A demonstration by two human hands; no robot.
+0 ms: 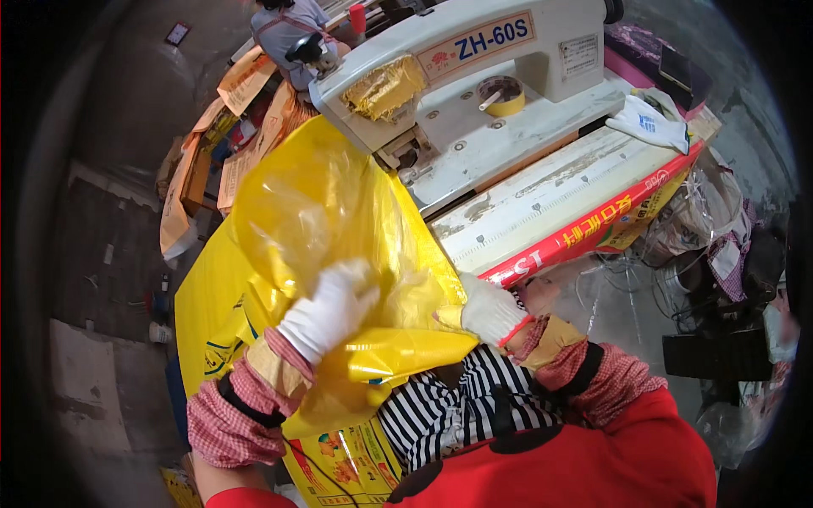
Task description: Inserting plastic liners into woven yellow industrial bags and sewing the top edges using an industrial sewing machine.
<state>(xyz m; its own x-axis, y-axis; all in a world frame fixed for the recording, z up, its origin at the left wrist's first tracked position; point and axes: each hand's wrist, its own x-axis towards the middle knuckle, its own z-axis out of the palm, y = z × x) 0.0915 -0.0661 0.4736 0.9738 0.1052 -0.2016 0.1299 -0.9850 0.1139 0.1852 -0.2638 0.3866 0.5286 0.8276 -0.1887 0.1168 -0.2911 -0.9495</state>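
A large yellow woven plastic bag with a clear plastic liner spreads across my lap and up to the head of a sewing machine. My left hand, in a white glove, is over the crumpled liner and bag. Its fingers are smeared by motion, so I cannot see whether they grip anything. My right hand, in a white knit glove with a red cuff edge, is closed on the right edge of the bag, just below the machine table's front edge. The needle area is partly hidden by the machine head.
A roll of yellow tape lies on the machine bed. A spare white glove rests at the table's right end. Printed sacking covers the front edge. Another person is beyond the machine, near orange-brown bags. Clutter fills the right side.
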